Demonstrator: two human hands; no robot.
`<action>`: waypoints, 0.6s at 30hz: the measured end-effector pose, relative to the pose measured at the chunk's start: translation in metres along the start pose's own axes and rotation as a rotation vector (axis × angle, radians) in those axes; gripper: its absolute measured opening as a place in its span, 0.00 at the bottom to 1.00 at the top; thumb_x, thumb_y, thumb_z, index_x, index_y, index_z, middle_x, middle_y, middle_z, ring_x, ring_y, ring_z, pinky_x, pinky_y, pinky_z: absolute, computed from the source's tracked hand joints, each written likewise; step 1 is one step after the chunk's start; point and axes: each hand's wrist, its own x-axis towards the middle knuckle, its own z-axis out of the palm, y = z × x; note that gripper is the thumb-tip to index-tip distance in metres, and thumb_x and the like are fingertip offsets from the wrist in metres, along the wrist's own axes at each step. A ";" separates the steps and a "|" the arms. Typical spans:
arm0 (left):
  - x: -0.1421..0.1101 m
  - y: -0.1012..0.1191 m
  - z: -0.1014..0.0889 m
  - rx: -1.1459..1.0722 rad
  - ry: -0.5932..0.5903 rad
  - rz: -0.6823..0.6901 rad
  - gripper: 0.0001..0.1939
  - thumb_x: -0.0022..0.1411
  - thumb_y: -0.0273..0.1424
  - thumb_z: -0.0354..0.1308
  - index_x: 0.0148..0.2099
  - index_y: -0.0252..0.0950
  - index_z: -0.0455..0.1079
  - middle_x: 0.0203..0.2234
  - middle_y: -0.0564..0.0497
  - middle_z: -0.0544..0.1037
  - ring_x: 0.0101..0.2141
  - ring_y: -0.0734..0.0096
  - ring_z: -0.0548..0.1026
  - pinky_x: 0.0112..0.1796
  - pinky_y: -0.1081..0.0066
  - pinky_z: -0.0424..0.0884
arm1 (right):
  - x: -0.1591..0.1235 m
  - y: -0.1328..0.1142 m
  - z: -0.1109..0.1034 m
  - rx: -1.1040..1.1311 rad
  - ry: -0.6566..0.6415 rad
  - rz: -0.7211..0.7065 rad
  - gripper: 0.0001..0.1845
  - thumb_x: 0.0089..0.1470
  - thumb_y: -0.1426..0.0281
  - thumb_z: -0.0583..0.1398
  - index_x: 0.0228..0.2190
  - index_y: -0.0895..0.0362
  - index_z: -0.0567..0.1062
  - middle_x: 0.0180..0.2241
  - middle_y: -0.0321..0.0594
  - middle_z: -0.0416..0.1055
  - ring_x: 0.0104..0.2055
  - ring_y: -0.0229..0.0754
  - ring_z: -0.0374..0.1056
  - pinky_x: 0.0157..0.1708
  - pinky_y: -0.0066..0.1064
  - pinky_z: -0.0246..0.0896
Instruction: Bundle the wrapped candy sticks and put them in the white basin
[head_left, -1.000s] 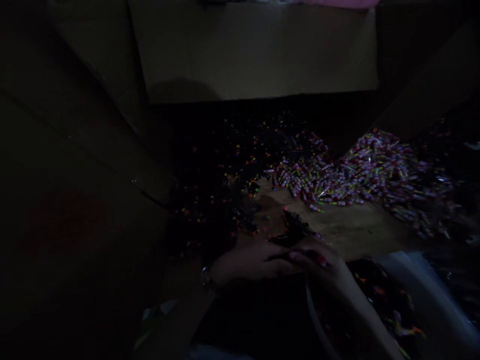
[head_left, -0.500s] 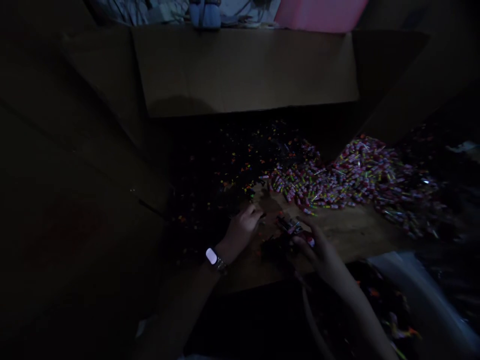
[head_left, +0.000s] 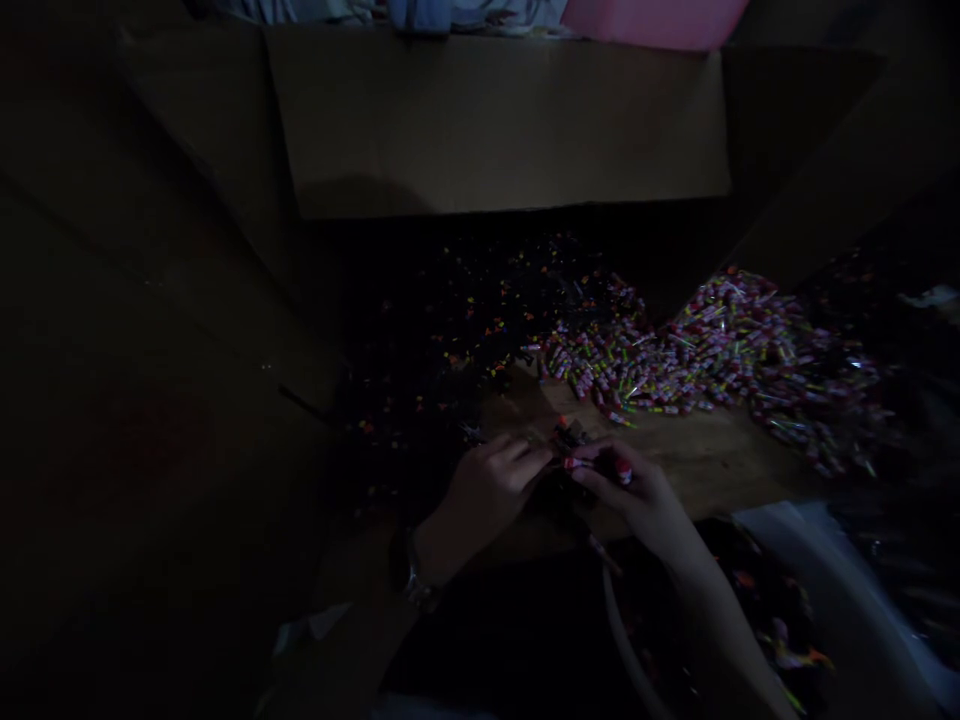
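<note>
The scene is dim. My right hand [head_left: 634, 490] is closed around a few small pieces. A small red-and-white tube [head_left: 574, 463] shows at its fingertips, and a rounded red-and-white end [head_left: 623, 471] sticks out by the palm. My left hand [head_left: 499, 485], with a band on its wrist, meets the right one with its fingers pinched together; what they hold is too dark to make out. Just beyond the fingertips lies a small dark heap [head_left: 571, 432] on the wooden board [head_left: 697, 445].
A large pile of small colourful tubes [head_left: 675, 360] spreads across the board to the right. Dark pieces with orange and yellow bits [head_left: 487, 330] lie at the left and back. Cardboard flaps [head_left: 502, 120] rise behind and at the sides. A pale-rimmed container [head_left: 630, 650] stands below my right forearm.
My left hand has moved right, up against my right hand, and its wrist has turned so the lit watch face no longer shows. A red-and-white tube now shows at the right fingertips.
</note>
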 end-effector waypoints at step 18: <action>-0.009 0.005 0.004 0.037 -0.071 0.049 0.11 0.63 0.25 0.48 0.44 0.35 0.70 0.33 0.49 0.77 0.36 0.66 0.73 0.37 0.69 0.69 | 0.000 0.015 0.006 -0.320 -0.058 -0.489 0.08 0.56 0.75 0.56 0.37 0.52 0.72 0.37 0.40 0.74 0.40 0.42 0.70 0.37 0.31 0.65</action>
